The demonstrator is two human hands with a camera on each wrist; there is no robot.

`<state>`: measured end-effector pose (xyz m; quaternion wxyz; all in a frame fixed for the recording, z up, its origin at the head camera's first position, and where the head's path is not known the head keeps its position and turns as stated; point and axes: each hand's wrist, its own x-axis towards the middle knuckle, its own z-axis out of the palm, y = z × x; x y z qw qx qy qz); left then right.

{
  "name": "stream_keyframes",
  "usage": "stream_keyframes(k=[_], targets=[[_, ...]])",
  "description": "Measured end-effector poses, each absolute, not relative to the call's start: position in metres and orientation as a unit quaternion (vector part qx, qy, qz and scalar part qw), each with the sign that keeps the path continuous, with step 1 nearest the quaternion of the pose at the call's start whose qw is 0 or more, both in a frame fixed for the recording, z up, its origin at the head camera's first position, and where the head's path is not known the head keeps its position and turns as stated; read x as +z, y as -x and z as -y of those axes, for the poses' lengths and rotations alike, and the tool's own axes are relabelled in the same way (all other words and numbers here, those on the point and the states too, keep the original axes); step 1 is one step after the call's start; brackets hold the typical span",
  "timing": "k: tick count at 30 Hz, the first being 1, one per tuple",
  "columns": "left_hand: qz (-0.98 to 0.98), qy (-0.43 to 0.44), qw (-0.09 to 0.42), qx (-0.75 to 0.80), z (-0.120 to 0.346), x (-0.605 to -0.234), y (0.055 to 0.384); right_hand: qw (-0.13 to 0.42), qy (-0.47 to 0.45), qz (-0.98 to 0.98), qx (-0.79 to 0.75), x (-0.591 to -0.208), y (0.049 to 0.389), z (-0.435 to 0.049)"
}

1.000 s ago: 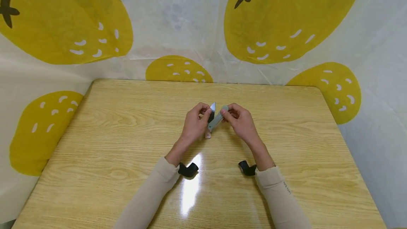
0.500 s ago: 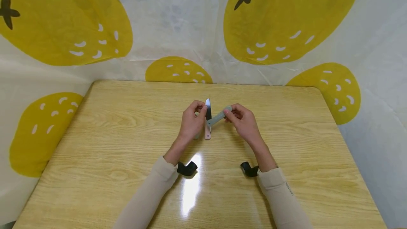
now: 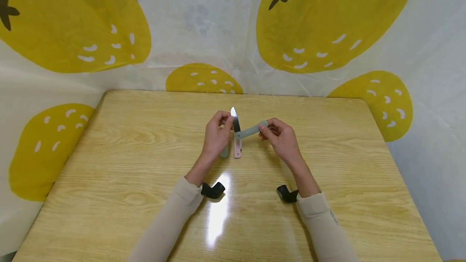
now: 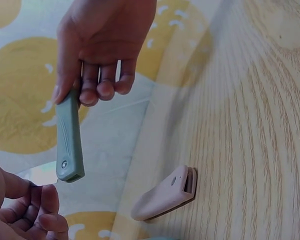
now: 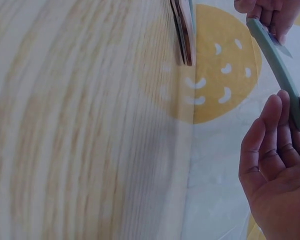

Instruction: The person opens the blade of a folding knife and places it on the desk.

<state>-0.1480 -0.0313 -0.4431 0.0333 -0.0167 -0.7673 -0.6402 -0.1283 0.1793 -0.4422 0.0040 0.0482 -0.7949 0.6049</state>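
A folding knife with a pale green handle [image 3: 251, 130] is held above the table between both hands. Its blade [image 3: 235, 120] stands out from the handle at roughly a right angle. My right hand [image 3: 283, 138] pinches the far end of the handle, its other fingers loosely bent in the right wrist view. Thumb and fingers of my left hand [image 3: 215, 136] pinch the blade near its tip. Below, a pink folded knife [image 3: 237, 148] lies on the table, also visible in the left wrist view. A second pale green handle [image 3: 224, 151] lies beside it, partly hidden by the left hand.
The wood-grain table [image 3: 145, 140] reaches to a white cloth backdrop [image 3: 204, 23] printed with yellow fruit. Black curved pieces [image 3: 214, 190] sit at both wrists by the beige sleeves. A bright reflection shows on the tabletop between the forearms.
The blade and handle have swung apart from a narrow angle to a wide one. My left hand has moved left and away; my right has moved right. More of both lying knives shows.
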Motion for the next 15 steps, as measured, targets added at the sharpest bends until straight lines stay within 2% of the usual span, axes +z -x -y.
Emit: stream_keyframes(k=[15], targets=[[0.75, 0.014, 0.033, -0.66, 0.0332, -0.4429, 0.1506, 0.01, -0.05, 0.791, 0.609, -0.4457, 0.1288, -0.1846]])
